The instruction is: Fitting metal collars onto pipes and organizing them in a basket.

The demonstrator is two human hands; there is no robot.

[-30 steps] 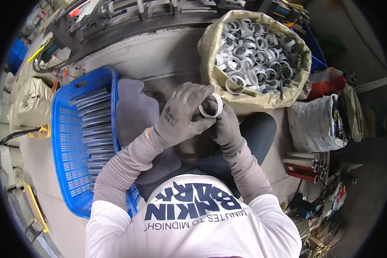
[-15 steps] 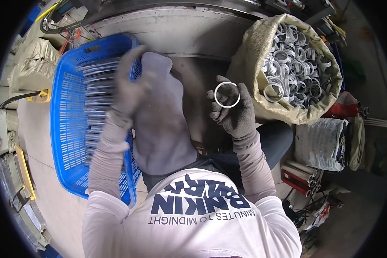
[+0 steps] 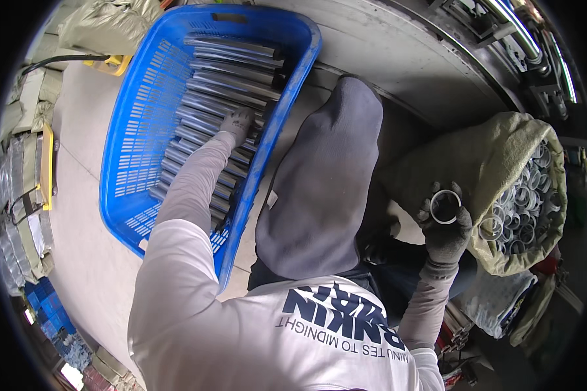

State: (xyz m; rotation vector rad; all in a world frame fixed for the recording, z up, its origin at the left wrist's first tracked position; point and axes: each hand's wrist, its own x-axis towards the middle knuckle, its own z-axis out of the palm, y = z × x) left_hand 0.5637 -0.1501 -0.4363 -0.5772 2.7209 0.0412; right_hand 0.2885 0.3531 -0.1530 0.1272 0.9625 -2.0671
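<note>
Left hand (image 3: 239,125), now inside basket (image 3: 269,146); at tubes (image 3: 205,104)

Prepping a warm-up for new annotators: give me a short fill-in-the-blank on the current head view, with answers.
1. The left hand reaches to the metal tubes in a basket coloured ____.
2. The right hand holds a white ring; the open sack beside it contains many more ____.
3. Both hands wear gloves coloured ____.
4. Of the basket and the sack, the one farther right in the picture is the ____.

Missing words: blue; rings; grey; sack.
</note>
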